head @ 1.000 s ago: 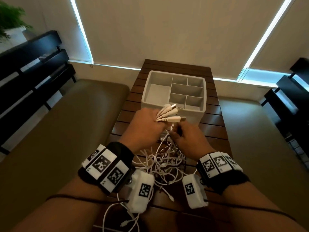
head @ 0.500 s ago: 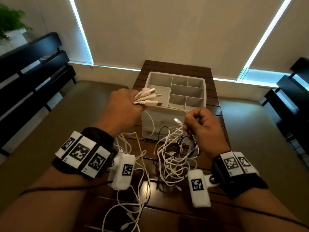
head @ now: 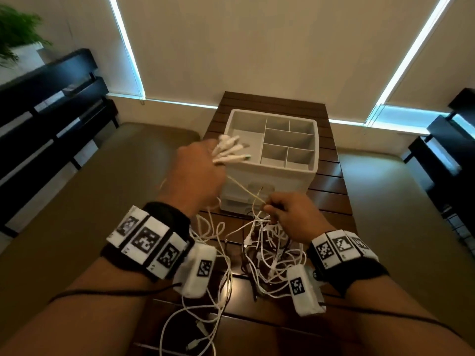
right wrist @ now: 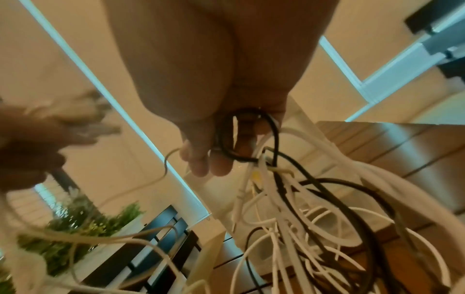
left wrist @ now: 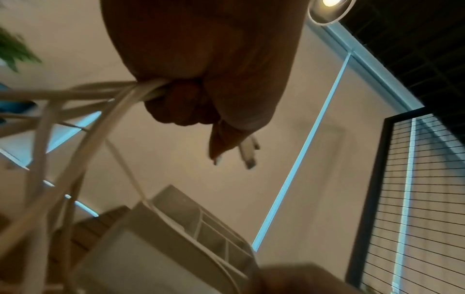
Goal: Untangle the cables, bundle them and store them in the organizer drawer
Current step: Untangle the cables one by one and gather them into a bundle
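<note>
Cables point(head: 267, 250) stay sorted because we clamp their plug ends point(head: 228, 151) in our raised left hand point(head: 198, 173) while our right hand point(head: 293, 217) pinches the tangle low to draw strands apart

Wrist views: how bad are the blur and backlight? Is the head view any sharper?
Left wrist view: left hand is a dark silhouette under the ceiling lamp; near cables smear. Right wrist view: warm cast, the other hand at the left edge motion-blurred, tangle soft. Head view: sharper, but plugs blur, window strips blow out, and edges bend.
</note>
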